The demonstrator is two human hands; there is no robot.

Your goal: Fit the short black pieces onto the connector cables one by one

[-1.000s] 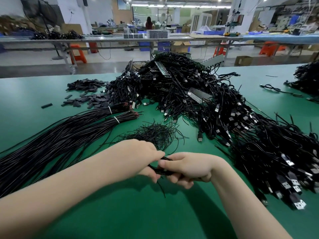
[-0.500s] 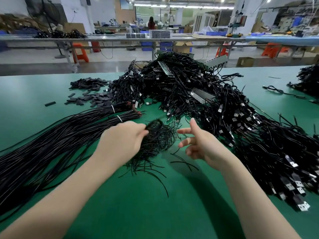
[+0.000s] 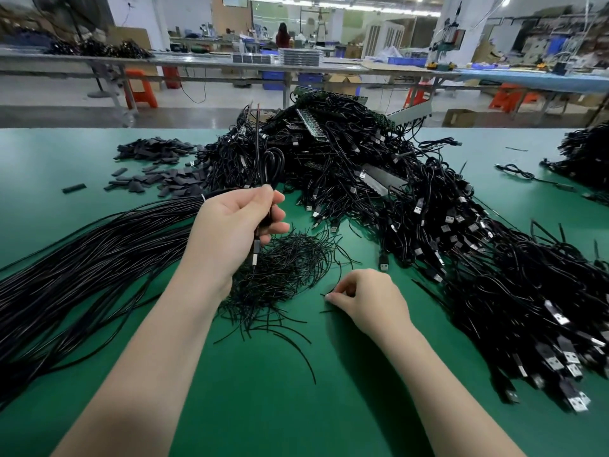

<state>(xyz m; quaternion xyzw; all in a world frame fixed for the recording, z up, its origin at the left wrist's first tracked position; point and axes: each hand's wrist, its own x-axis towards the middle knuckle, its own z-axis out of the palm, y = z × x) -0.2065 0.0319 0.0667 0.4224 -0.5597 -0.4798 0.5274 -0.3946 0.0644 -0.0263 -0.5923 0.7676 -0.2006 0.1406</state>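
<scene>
the left hand (image 3: 235, 222) gripped a looped connector cable (image 3: 263, 179) above the table's middle. the right hand (image 3: 362, 296) pinched a short black piece (image 3: 324, 294) off the green table (image 3: 296, 407); best to lift it singly and line it up with the cable's free end.

Beyond the green bench's (image 3: 296, 407) far edge stand orange stools (image 3: 141, 89), blue crates (image 3: 273, 80), cardboard boxes (image 3: 342, 83) and a person (image 3: 282, 35) at distant worktables (image 3: 184, 62).

Cable bundle (image 3: 82, 258) cut off left.
</scene>
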